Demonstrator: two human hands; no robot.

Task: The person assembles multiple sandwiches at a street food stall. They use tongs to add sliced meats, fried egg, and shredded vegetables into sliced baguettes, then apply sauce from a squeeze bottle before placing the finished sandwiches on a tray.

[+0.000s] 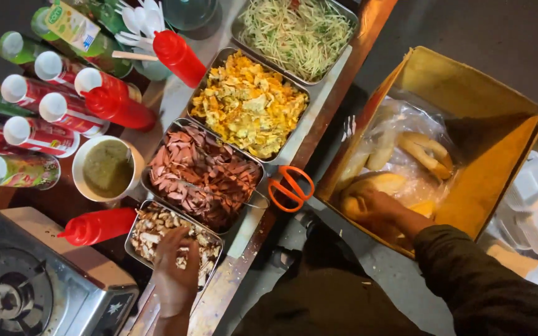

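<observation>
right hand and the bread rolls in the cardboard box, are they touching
Touching. The head view shows the right hand reaching into the cardboard box, its fingers resting on a bread roll in the clear plastic bag, with no gap visible.

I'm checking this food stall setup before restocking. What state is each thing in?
Cardboard box: open, tilted, bread rolls in a plastic bag inside.
Right hand: inside the box, on a roll.
Left hand: over the nearest tray, which holds chopped pieces.
Red squeeze bottles: capped.
Orange scissors: closed, lying on the counter edge.
Gas stove: no flame visible.
Cup of green sauce: uncovered.
</observation>
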